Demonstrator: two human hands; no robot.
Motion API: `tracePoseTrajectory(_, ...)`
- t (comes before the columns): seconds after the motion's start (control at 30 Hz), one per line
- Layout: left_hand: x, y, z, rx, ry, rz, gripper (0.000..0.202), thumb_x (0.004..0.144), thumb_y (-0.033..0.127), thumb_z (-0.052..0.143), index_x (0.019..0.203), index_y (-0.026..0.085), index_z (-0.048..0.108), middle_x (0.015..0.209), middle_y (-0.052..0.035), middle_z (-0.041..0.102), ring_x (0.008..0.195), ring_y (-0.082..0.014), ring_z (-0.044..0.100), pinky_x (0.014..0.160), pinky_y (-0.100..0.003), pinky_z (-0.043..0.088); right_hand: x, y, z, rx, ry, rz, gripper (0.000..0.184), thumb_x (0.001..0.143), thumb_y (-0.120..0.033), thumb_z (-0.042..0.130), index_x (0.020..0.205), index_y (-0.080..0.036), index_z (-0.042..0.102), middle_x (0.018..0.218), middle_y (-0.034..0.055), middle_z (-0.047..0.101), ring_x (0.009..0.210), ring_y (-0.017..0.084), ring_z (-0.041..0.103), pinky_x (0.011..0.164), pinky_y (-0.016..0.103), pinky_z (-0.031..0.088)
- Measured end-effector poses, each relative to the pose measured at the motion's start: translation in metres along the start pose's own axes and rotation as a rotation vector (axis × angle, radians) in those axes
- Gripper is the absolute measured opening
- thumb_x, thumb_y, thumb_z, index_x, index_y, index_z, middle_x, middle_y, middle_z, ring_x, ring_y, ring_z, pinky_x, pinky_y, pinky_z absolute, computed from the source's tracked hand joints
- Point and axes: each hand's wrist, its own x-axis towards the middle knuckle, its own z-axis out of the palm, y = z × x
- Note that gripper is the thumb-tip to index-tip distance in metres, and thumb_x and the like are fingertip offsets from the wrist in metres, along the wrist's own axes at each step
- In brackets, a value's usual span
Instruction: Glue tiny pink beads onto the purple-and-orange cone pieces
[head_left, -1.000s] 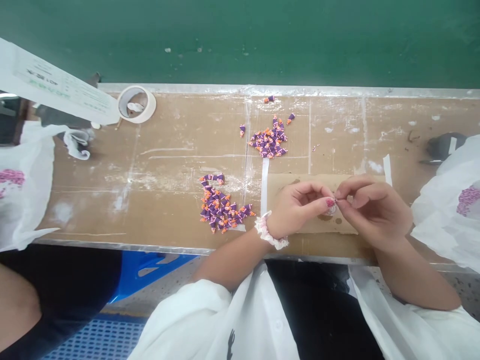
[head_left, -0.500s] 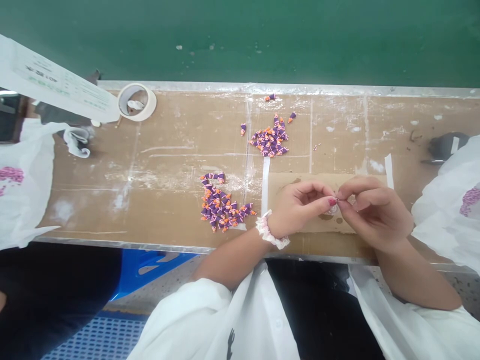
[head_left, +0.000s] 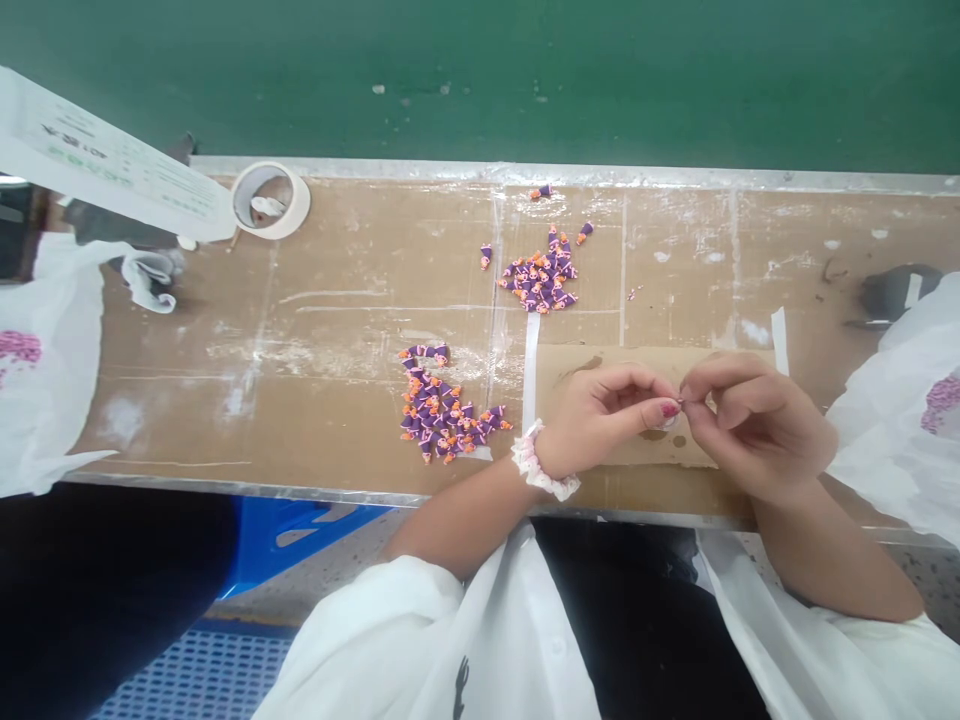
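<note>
My left hand [head_left: 604, 415], with a white scrunchie [head_left: 536, 462] at the wrist, is closed in a pinch of thumb and forefinger. Its fingertips meet those of my right hand [head_left: 754, 425], which pinches too. Whatever sits between them is tiny and mostly covered by the fingers. Both hands hover over a taped-down cardboard sheet [head_left: 570, 365]. To the left lies a pile of small purple and orange figures [head_left: 439, 410] with pinkish faces. A second cluster of the same figures [head_left: 541, 280] lies farther back, with a few strays around it.
A roll of masking tape [head_left: 296, 210] stands at the back left near a white carton [head_left: 112, 160]. White plastic bags with pink bits lie at the left [head_left: 52, 400] and right [head_left: 900, 400]. A blue stool [head_left: 262, 550] is below the table's front edge, beside a person's dark-clothed leg [head_left: 112, 590].
Both pinched hands have shifted slightly to the right, still fingertip to fingertip. The piles of figures look the same.
</note>
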Motion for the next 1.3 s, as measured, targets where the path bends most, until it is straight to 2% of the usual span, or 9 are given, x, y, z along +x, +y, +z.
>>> tracePoseTrajectory(0.2, 0.001, 0.001, 0.0, -0.025, -0.015, -0.002, 0.024, 0.078, 0.036, 0.076, 0.08, 0.014, 0.069, 0.072, -0.0006, 0.064, 0.066, -0.0069, 0.059, 0.066, -0.021, 0.053, -0.001, 0.0, 0.001, 0.085, 0.046, 0.047, 0.031, 0.074, 0.003, 0.065, 0.076, -0.024, 0.049, 0.078, 0.0008, 0.064, 0.064, 0.013, 0.06, 0.053, 0.027, 0.051)
tracePoseTrajectory(0.5, 0.003, -0.001, 0.0, -0.048, -0.049, -0.023, 0.028, 0.077, 0.039, 0.076, 0.079, 0.013, 0.064, 0.069, -0.0002, 0.062, 0.064, -0.0072, 0.058, 0.064, -0.022, 0.051, -0.001, 0.0, 0.0, 0.064, -0.001, 0.061, 0.03, 0.076, -0.001, 0.065, 0.077, -0.025, 0.048, 0.078, 0.0007, 0.063, 0.065, 0.014, 0.061, 0.054, 0.029, 0.053)
tracePoseTrajectory(0.7, 0.002, -0.006, 0.002, 0.021, -0.035, -0.005, 0.034, 0.08, 0.047, 0.072, 0.081, 0.015, 0.06, 0.072, -0.0005, 0.061, 0.065, -0.0081, 0.057, 0.064, -0.023, 0.05, 0.001, -0.001, 0.002, 0.073, 0.011, 0.073, 0.028, 0.077, -0.001, 0.065, 0.078, -0.025, 0.05, 0.077, 0.0007, 0.062, 0.065, 0.015, 0.061, 0.053, 0.028, 0.053)
tracePoseTrajectory(0.77, 0.002, -0.008, 0.002, 0.13, 0.017, 0.109, 0.032, 0.082, 0.046, 0.07, 0.082, 0.016, 0.059, 0.076, -0.0008, 0.061, 0.068, -0.0089, 0.058, 0.066, -0.024, 0.05, 0.001, -0.003, 0.004, 0.09, 0.022, 0.09, 0.028, 0.078, -0.001, 0.064, 0.078, -0.025, 0.05, 0.078, 0.0008, 0.062, 0.068, 0.014, 0.061, 0.054, 0.028, 0.053)
tracePoseTrajectory(0.87, 0.001, -0.009, 0.001, 0.424, 0.122, 0.441, 0.018, 0.086, 0.035, 0.068, 0.085, 0.018, 0.061, 0.081, -0.0014, 0.063, 0.074, -0.0104, 0.06, 0.073, -0.026, 0.05, 0.002, -0.007, 0.006, 0.179, 0.054, 0.183, 0.024, 0.082, -0.003, 0.062, 0.079, -0.025, 0.051, 0.079, 0.0011, 0.061, 0.067, 0.014, 0.06, 0.054, 0.027, 0.054)
tracePoseTrajectory(0.93, 0.001, -0.009, -0.002, 0.633, 0.141, 0.664, 0.007, 0.088, 0.025, 0.065, 0.091, 0.02, 0.064, 0.087, -0.0029, 0.066, 0.079, -0.0113, 0.062, 0.075, -0.025, 0.051, 0.004, -0.009, 0.008, 0.28, 0.068, 0.271, 0.021, 0.084, -0.007, 0.062, 0.079, -0.024, 0.052, 0.078, 0.0008, 0.06, 0.064, 0.013, 0.059, 0.051, 0.026, 0.053)
tracePoseTrajectory(1.0, 0.001, -0.009, -0.004, 0.777, 0.131, 0.825, 0.01, 0.089, 0.019, 0.062, 0.098, 0.021, 0.065, 0.092, -0.0039, 0.068, 0.083, -0.0118, 0.065, 0.075, -0.025, 0.053, 0.007, -0.011, 0.008, 0.379, 0.062, 0.352, 0.019, 0.086, -0.01, 0.064, 0.078, -0.023, 0.052, 0.076, 0.0001, 0.06, 0.06, 0.012, 0.058, 0.048, 0.026, 0.052)
tracePoseTrajectory(1.17, 0.004, -0.011, -0.009, 0.927, 0.104, 1.04, 0.022, 0.089, 0.014, 0.062, 0.109, 0.023, 0.065, 0.096, -0.0038, 0.071, 0.089, -0.0135, 0.067, 0.079, -0.027, 0.055, 0.008, -0.012, 0.007, 0.485, 0.092, 0.469, 0.022, 0.081, -0.01, 0.071, 0.074, -0.021, 0.054, 0.074, -0.0004, 0.063, 0.055, 0.009, 0.056, 0.047, 0.024, 0.052)
tracePoseTrajectory(1.3, 0.004, -0.011, -0.011, 0.999, 0.115, 1.094, 0.027, 0.087, 0.012, 0.064, 0.112, 0.022, 0.064, 0.095, -0.004, 0.071, 0.09, -0.0142, 0.066, 0.079, -0.027, 0.056, 0.004, -0.013, 0.007, 0.449, 0.13, 0.517, 0.022, 0.079, -0.008, 0.074, 0.075, -0.021, 0.057, 0.075, 0.0003, 0.066, 0.057, 0.009, 0.057, 0.049, 0.024, 0.053)
